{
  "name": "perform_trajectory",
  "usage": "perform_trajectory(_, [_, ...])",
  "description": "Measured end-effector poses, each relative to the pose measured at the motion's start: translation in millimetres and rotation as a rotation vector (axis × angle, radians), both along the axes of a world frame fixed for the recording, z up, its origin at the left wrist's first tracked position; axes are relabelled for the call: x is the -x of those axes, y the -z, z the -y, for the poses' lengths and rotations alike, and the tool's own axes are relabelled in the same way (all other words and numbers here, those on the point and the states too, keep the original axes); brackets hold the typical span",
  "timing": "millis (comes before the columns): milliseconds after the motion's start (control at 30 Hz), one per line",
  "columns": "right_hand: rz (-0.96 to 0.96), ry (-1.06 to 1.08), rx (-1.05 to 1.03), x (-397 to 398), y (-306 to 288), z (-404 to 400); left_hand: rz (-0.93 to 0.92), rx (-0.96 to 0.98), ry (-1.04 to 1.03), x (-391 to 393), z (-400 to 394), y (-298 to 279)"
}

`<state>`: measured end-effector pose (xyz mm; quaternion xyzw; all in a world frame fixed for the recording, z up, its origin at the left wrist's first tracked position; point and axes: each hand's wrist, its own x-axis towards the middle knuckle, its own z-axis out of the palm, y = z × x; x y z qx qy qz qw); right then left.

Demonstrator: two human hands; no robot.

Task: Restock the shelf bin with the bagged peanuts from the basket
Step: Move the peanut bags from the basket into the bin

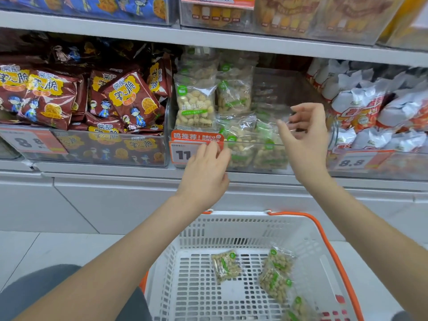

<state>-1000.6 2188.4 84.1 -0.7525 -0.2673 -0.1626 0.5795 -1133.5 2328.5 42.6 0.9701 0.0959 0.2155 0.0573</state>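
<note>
Reaching: both hands are raised to the clear shelf bin [273,144] of bagged peanuts, above the basket [243,230].
Left hand: the left hand [203,172] is at the bin's front wall, fingers lightly bent and touching the orange price tag [196,144]; it holds nothing that I can see.
Right hand: the right hand [303,137] is spread open at the bin's right end, thumb and fingers apart with nothing between them.
Peanut bags in bin: several bags lie piled in the bin [245,144] between the two hands; more stand upright behind them, one facing forward [195,105] above the left hand.
Bin space: the back right part of the bin, behind the right hand, holds fewer bags.
Peanut bags in basket: below the hands, one bag [225,266] lies flat on the basket floor; a cluster of bags [276,274] lies to its right, below the right forearm, and another [298,309] sits at the lower edge.
Basket: white with orange handles [324,239], on the floor in front of the shelf.
Left of the left hand: a bin of dark red snack packets [92,100].
Right of the right hand: white and red bags [375,112].
</note>
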Motion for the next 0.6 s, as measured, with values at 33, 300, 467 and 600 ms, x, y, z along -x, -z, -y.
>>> perform_trajectory(33, [0.025, 0.011, -0.009, 10, 13, 14, -0.011, 0.002, 0.02, 0, 7, 9])
perform_trajectory(300, [-0.307, -0.008, 0.58, 72, 201, 123, -0.698, 0.113, 0.025, 38, 67, 144])
perform_trajectory(467, [-0.569, -0.056, 0.96, 72, 271, 161, -0.904, 0.287, -0.049, 51, 79, 214])
perform_trajectory(600, [-0.731, -0.083, 1.052, 64, 306, 161, -0.903, 0.475, -0.145, 36, 75, 252])
